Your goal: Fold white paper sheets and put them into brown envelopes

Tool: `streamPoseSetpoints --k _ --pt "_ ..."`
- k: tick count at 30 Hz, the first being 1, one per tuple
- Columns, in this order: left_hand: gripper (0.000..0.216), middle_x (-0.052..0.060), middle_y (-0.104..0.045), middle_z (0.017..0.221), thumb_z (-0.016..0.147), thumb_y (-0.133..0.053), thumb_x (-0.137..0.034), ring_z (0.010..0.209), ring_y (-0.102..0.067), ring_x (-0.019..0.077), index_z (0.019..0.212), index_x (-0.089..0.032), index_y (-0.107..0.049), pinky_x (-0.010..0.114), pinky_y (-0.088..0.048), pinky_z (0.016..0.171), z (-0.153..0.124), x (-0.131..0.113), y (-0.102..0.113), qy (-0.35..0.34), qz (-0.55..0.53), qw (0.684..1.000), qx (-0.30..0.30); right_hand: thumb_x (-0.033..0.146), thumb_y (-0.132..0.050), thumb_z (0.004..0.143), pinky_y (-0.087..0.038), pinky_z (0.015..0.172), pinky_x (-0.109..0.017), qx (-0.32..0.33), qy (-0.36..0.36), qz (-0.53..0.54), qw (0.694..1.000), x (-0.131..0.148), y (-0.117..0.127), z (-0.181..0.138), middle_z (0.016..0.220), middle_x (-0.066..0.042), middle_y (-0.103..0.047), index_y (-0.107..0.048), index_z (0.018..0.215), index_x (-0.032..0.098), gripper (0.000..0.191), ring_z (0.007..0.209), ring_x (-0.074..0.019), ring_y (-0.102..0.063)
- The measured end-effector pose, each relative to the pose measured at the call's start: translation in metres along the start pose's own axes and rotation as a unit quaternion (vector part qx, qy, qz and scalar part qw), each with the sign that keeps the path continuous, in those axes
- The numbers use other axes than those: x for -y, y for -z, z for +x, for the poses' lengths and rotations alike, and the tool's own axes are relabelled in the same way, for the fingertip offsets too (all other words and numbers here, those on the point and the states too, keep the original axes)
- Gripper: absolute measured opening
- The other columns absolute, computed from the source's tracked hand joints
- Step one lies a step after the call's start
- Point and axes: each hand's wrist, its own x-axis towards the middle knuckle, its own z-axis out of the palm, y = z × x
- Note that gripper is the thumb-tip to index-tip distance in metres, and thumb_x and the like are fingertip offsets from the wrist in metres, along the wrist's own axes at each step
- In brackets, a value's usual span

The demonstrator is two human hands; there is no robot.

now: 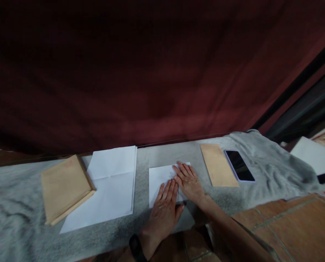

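A white sheet of paper (156,178), apparently folded, lies on the grey cloth in front of me. My left hand (164,214) rests on its lower part, fingers stretched out and palm down. Flat on the right side of the same paper is my right hand (188,182), its fingers spread. The fingertips of the left hand meet the right hand's fingers near the middle. Both hands cover much of the sheet, so its folds are partly hidden. A dark band (136,247) circles my left wrist.
Left of the hands lie creased white sheets (113,189), partly under a stack of brown envelopes (65,185). To the right are one brown envelope (218,165) and a phone (240,165). Grey cloth (277,163) covers the surface. A dark red curtain (151,91) hangs behind; floor tiles (293,225) show below.
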Motion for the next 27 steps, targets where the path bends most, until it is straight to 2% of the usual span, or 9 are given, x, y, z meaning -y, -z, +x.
streamPoseSetpoints --k 4,9,14,19,22,27 --pt "0.08 0.023 -0.033 0.162 0.097 -0.051 -0.047 0.151 -0.032 0.0329 0.16 -0.009 -0.02 0.057 -0.037 0.12 -0.008 -0.006 -0.001 -0.016 0.008 1.0 0.002 0.036 -0.039 0.106 -0.027 0.122 -0.051 -0.001 -0.009 -0.017 1.0 -0.005 -0.004 0.001 0.164 -0.009 -0.035 -0.045 0.154 0.024 0.049 0.15 -0.0293 -0.034" --pt "0.075 0.019 -0.033 0.163 0.1 -0.048 -0.044 0.149 -0.036 0.0308 0.162 -0.014 -0.016 0.055 -0.038 0.119 -0.017 -0.011 0.005 -0.031 0.008 0.999 -0.007 0.037 -0.038 0.106 -0.027 0.122 -0.051 -0.004 -0.028 -0.019 0.999 -0.009 -0.006 0.0 0.163 -0.01 -0.035 -0.044 0.154 0.023 0.051 0.151 -0.0296 -0.033" --pt "0.068 0.018 -0.04 0.16 0.101 -0.048 -0.043 0.148 -0.039 0.0293 0.158 -0.014 -0.027 0.053 -0.043 0.117 -0.019 -0.012 0.008 -0.032 0.007 0.999 -0.006 0.042 -0.035 0.106 -0.027 0.121 -0.054 -0.013 -0.078 -0.029 0.996 -0.023 -0.003 0.0 0.162 -0.013 -0.036 -0.045 0.154 0.017 0.055 0.15 -0.0324 -0.034" --pt "0.063 0.02 -0.04 0.159 0.1 -0.049 -0.038 0.149 -0.036 0.0312 0.154 -0.007 -0.035 0.052 -0.041 0.119 -0.009 -0.01 0.005 0.026 0.017 0.999 -0.035 0.04 -0.033 0.106 -0.027 0.12 -0.06 -0.051 -0.111 -0.01 0.992 -0.022 -0.001 -0.002 0.161 -0.02 -0.035 -0.042 0.154 0.01 0.058 0.15 -0.0357 -0.032" --pt "0.067 0.02 -0.037 0.161 0.1 -0.05 -0.042 0.152 -0.031 0.0326 0.154 -0.007 -0.034 0.057 -0.033 0.122 -0.005 -0.007 0.004 0.037 0.012 0.999 -0.028 0.038 -0.029 0.107 -0.029 0.121 -0.059 -0.054 -0.07 0.03 0.996 -0.006 -0.001 -0.007 0.163 -0.017 -0.032 -0.036 0.157 0.012 0.057 0.152 -0.0323 -0.029" --pt "0.071 0.021 -0.04 0.16 0.1 -0.046 -0.052 0.153 -0.03 0.031 0.155 -0.009 -0.034 0.058 -0.026 0.124 -0.004 -0.007 0.004 0.053 -0.016 0.998 0.01 0.034 -0.028 0.108 -0.025 0.125 -0.053 0.022 0.045 0.054 0.997 0.013 0.0 -0.022 0.164 -0.011 -0.033 -0.04 0.156 0.018 0.052 0.154 -0.0264 -0.025"
